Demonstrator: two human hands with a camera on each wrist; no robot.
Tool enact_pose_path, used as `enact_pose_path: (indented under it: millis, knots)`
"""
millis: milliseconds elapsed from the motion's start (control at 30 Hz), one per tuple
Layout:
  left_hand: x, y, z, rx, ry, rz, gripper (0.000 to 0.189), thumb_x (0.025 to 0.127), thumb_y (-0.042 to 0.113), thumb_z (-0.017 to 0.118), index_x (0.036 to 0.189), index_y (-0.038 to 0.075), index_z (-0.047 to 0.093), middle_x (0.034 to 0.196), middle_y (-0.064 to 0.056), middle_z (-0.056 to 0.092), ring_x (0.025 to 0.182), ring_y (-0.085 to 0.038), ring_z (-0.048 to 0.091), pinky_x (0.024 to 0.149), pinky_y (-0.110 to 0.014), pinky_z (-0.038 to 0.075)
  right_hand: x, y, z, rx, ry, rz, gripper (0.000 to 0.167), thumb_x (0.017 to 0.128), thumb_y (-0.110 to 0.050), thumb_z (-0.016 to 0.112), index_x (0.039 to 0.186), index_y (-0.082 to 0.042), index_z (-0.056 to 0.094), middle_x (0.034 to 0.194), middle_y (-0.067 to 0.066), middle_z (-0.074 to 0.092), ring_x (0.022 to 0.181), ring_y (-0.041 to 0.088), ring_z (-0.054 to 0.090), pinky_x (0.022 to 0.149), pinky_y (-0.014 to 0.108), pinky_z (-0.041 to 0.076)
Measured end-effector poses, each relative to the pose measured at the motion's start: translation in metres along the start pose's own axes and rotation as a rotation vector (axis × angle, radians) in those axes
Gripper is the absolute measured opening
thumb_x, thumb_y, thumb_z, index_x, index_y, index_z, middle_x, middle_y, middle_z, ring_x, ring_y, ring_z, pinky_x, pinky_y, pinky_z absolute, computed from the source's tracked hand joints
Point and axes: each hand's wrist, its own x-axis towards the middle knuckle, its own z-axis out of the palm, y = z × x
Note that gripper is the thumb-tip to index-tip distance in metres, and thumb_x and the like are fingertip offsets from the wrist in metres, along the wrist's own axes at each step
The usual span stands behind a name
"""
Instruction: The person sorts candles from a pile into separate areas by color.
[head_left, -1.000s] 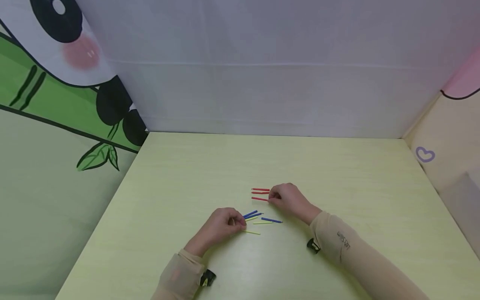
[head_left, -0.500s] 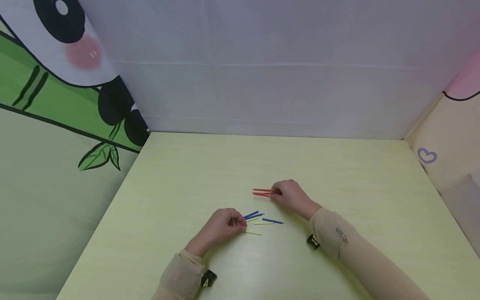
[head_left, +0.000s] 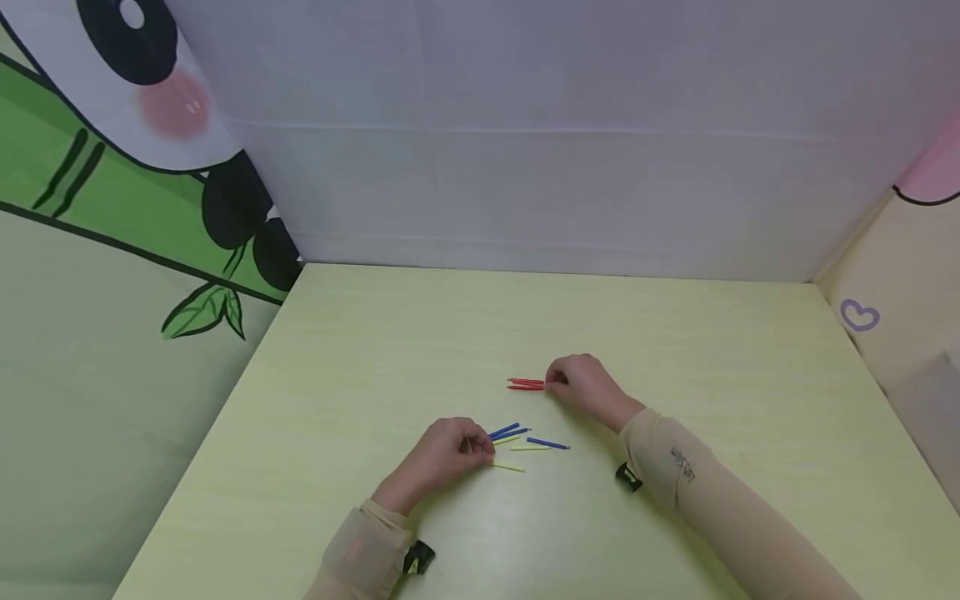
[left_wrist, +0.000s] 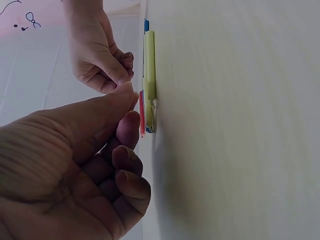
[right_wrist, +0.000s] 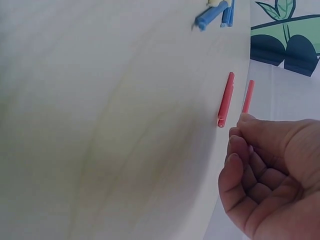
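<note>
In the right wrist view my right hand (right_wrist: 270, 170) pinches a thin red candle (right_wrist: 248, 97) by its end, between thumb and fingers. Two more red candles (right_wrist: 226, 100) lie side by side close by. My left hand (head_left: 442, 454) hovers low over the table with loosely curled fingers, and nothing shows between them. Just right of its fingertips lie several blue and yellow candles: a blue candle (head_left: 547, 443) at the right, a yellow candle (head_left: 530, 448) beside it, and another yellow candle (head_left: 510, 468) nearest me. The left hand hides some of the candles' left ends.
Everything lies on a pale wooden table (head_left: 390, 333). A grey-white cloth wall (head_left: 525, 200) rises at its back edge. Printed cartoon panels (head_left: 135, 250) stand at the left, with a cream panel (head_left: 900, 292) at the right.
The right hand has drawn the spread red candles closer together and shifted slightly away from me. The left hand stays in place, and the view has turned slightly.
</note>
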Motion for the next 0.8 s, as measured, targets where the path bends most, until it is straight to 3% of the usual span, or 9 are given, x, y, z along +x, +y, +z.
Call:
enact_pose_path:
  millis: [800]
  knots:
    - [-0.001, 0.000, 0.002, 0.045, -0.017, 0.007, 0.006, 0.082, 0.007, 0.076, 0.083, 0.012, 0.072, 0.073, 0.010, 0.057, 0.067, -0.007, 0.049, 0.063, -0.024, 0.042, 0.016, 0.007, -0.002, -0.028, -0.014, -0.021, 0.007, 0.089, -0.010, 0.071, 0.082, -0.009, 0.070, 0.077, -0.001, 0.063, 0.073, 0.016, 0.052, 0.075, 0.034, 0.046]
